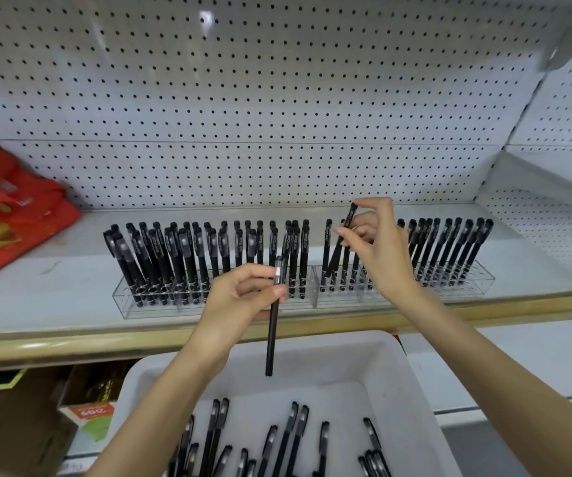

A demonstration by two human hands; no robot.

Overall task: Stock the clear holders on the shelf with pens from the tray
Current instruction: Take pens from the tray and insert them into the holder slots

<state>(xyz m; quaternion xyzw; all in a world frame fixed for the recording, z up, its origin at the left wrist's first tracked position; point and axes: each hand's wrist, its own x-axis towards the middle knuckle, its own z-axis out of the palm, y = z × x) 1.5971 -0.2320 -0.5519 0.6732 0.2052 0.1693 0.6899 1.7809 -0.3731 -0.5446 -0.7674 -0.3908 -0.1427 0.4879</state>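
head view: left hand pinches an upright pen above the tray's far rim. right hand pinches a tilted pen, its lower end at the right holder. left holder sits beside it near the shelf's front edge. loose pens lie in the tray.

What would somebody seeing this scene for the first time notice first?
The two hands draw the eye first: the left hand grips an upright pen above the white tray, while the right hand pinches a tilted pen over the right clear holder. Behind them, a dense row of black pens stands in the left clear holder on the shelf, and a red bag lies at the far left.
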